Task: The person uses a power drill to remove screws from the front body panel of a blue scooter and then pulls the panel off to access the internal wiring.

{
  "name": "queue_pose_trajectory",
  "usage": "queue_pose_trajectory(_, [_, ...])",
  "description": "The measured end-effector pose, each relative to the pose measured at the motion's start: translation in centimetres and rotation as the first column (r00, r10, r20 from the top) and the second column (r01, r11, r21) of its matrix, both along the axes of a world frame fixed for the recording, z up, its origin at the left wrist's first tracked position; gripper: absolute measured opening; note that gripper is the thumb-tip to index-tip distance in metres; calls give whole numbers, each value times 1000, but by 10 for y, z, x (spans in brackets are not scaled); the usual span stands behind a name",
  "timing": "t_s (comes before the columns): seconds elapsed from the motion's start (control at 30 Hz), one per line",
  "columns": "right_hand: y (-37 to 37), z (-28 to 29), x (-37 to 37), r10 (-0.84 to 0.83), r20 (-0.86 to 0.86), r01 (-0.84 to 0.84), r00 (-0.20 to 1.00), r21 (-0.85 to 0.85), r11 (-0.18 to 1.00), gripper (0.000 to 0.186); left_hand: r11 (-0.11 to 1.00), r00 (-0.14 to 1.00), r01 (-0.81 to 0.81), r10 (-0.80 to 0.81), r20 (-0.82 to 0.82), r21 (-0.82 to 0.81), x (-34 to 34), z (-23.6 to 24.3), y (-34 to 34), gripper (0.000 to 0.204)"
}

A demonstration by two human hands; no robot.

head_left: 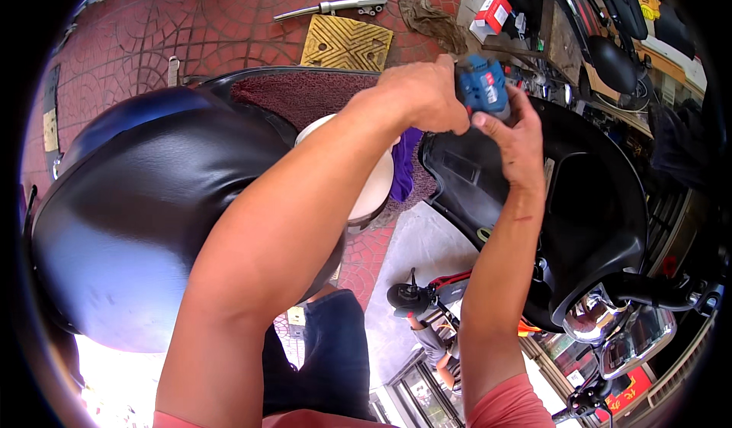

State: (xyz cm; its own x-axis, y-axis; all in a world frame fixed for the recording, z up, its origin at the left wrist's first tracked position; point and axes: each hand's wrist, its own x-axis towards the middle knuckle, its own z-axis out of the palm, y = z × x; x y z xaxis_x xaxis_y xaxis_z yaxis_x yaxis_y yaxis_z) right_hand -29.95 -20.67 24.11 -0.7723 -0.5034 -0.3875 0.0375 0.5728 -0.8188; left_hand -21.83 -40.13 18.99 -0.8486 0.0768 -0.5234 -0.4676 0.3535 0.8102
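Observation:
Both hands are raised over a black scooter's front panel [476, 150], near the far end of its footboard. Between them is a blue cordless power tool [484, 86]; its exact kind cannot be told from this angle. My left hand [427, 96] is closed round the tool's dark left side, its fingers partly hidden. Thumb and fingers of my right hand [520, 134] grip the tool's near right end. Below my left forearm lie a purple cloth [406, 167] and a pale round object [375, 188], beside the maroon looped footboard mat [301, 92].
The black scooter seat [145, 192] fills the left. On red paving lie a yellow ridged rubber block [347, 43], a silver fork leg [332, 6] and a brown rag [431, 20]. A cluttered bench bears a red-and-white box [494, 12]. A mirror [639, 344] juts out lower right.

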Motion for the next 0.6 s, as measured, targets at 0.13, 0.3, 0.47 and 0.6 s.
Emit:
queue_pose_trajectory(0.13, [5,-6,-34,-227,-339,159,913,-217,963,36,782,931,-341,358,72,522,-4,-23,4,44])
queue_pose_trajectory(0.3, [43,-119,-23,-479,-242,496,844,15,868,13,384,754,-600,564,336,702,-8,-15,-9,38])
queue_pose_trajectory(0.47, [72,-222,6,100,-473,278,875,661,697,29,307,729,-620,567,385,722,-11,-8,-6,45])
queue_pose_trajectory(0.6, [65,-240,8,284,-433,162,855,745,647,34,412,793,-570,503,344,711,-9,-5,-3,47])
